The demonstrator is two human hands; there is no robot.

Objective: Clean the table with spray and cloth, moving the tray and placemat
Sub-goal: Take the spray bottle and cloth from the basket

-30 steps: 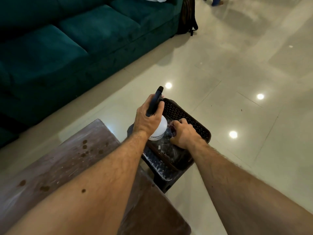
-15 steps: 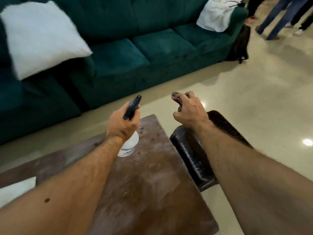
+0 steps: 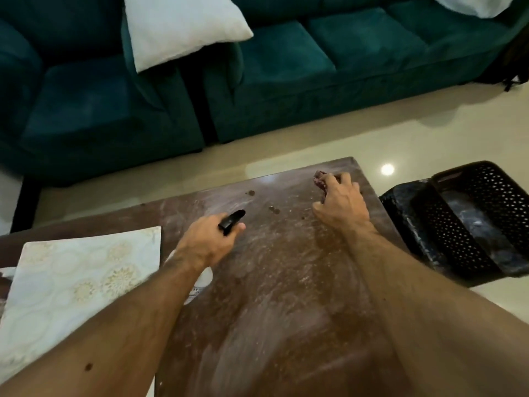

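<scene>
**user1:** Teal sofa (image 3: 329,67) runs along the back with a white cushion (image 3: 183,27) propped on it, pale tiled floor (image 3: 429,124) below, and the brown table (image 3: 272,296) fills the middle, streaky and dotted with dark spots. Compared with half a second ago the view has tipped down, so the people walking past at top right are gone.

**user2:** what are the hands doing though?

**user1:** Left hand (image 3: 206,245) is curled round the black trigger head of the spray bottle (image 3: 230,220), nozzle aimed away from the person. The white body peeks out under the wrist. Earlier it was held up clear of the wood, now it's lower over the tabletop. Can't tell if the base touches.

**user2:** and the cloth?

**user1:** Right hand (image 3: 340,202) has dropped from mid-air onto the table's far right corner. Its fingers are bunched over a dark reddish cloth (image 3: 320,179), pressing it onto the surface; only a bit pokes out past the fingertips.

**user2:** tray and placemat?

**user1:** Black perforated tray (image 3: 481,213) sits off the table, to the right of the right hand, on a dark stool. Pale patterned placemat (image 3: 77,282) lies on the table left of the left forearm, which wasn't properly in shot before.
</scene>
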